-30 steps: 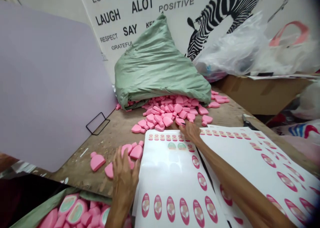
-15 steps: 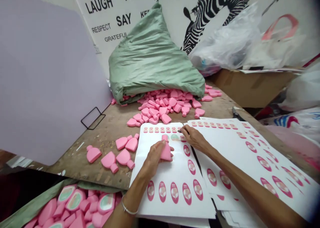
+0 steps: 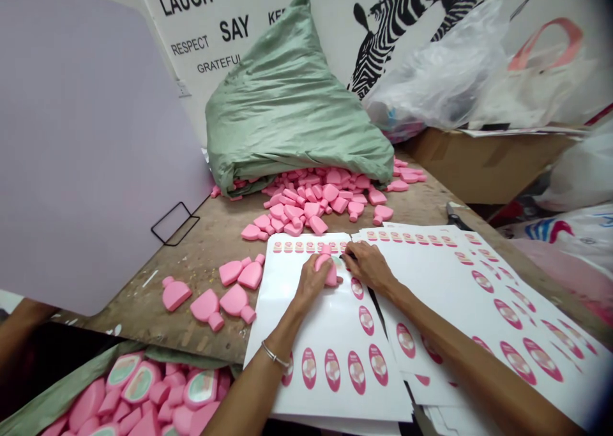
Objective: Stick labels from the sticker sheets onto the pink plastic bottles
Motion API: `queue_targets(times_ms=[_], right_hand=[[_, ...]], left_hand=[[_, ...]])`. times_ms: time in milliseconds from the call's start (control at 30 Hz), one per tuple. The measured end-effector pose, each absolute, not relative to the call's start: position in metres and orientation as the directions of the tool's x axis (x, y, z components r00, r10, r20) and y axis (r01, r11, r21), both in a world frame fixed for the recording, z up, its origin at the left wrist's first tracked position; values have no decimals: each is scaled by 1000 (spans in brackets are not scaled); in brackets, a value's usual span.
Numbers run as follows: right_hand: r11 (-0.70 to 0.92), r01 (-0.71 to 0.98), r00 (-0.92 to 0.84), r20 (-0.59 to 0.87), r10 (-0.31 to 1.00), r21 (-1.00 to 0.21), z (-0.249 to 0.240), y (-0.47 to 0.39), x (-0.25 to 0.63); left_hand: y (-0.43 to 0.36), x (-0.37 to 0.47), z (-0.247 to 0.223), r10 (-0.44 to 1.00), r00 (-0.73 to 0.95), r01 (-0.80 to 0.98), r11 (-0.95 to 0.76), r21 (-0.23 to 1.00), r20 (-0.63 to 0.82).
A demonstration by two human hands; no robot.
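My left hand (image 3: 310, 281) is closed round a pink bottle-shaped piece (image 3: 327, 271), its narrow neck pointing away from me. It is above a white sticker sheet (image 3: 330, 324) printed with small labels along the top and pink ovals down the right and along the bottom. Beside the piece, my right hand (image 3: 370, 265) has its fingertips pinched together near the sheet's upper right. Something small and dark shows at those fingertips; I cannot make out what it is. Part of a pale green sticker (image 3: 338, 265) shows between the hands.
Loose pink pieces (image 3: 205, 307) lie left of the sheet. More spill from a green sack (image 3: 297, 117) at the back. Below the table edge, another sack holds pink pieces with stickers (image 3: 142, 382). More sticker sheets (image 3: 431, 276) lie right. Someone's arm (image 3: 23, 326) shows behind a pale panel (image 3: 96, 136).
My left hand has moved up and right with the pink piece, closer to my right hand, and now covers part of the green stickers. An arm has appeared at the left edge.
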State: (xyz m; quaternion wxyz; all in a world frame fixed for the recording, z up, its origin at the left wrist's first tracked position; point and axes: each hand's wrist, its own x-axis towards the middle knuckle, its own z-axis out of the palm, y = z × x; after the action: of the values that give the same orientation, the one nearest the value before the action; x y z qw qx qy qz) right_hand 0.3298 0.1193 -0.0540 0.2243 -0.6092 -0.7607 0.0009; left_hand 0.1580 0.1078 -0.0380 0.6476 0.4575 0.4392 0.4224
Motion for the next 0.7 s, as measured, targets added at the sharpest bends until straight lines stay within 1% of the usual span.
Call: queue_targets(times_ms=[133, 333, 400, 433, 500, 567, 600, 633, 700], right_hand=[[252, 921, -141, 348, 927, -298, -56, 121, 327], [253, 920, -118, 404, 907, -298, -56, 118, 320], [253, 907, -88, 437, 895, -336, -54, 116, 320], [249, 890, -55, 452, 890, -383, -53, 115, 320], [226, 810, 55, 454, 889, -541, -47, 112, 322], [202, 671, 169, 412, 895, -714, -36, 107, 322], [196, 600, 201, 384, 901, -776, -29, 103, 322], [192, 543, 212, 354, 911, -818, -21, 98, 320], [182, 489, 164, 295, 941, -853, -6, 88, 315]], left_hand=[[107, 156, -37, 947, 273, -137, 211, 968, -168], [107, 155, -39, 946, 274, -165, 223, 961, -172], [109, 155, -41, 945, 274, -192, 237, 952, -179], [109, 154, -41, 943, 275, -209, 247, 946, -186], [110, 153, -40, 939, 278, -245, 272, 931, -201], [108, 152, -36, 936, 280, -279, 291, 915, -212], [106, 151, -33, 935, 281, -298, 301, 906, -218], [104, 151, -30, 931, 287, -322, 317, 892, -227], [97, 148, -21, 914, 315, -380, 367, 849, -255]])
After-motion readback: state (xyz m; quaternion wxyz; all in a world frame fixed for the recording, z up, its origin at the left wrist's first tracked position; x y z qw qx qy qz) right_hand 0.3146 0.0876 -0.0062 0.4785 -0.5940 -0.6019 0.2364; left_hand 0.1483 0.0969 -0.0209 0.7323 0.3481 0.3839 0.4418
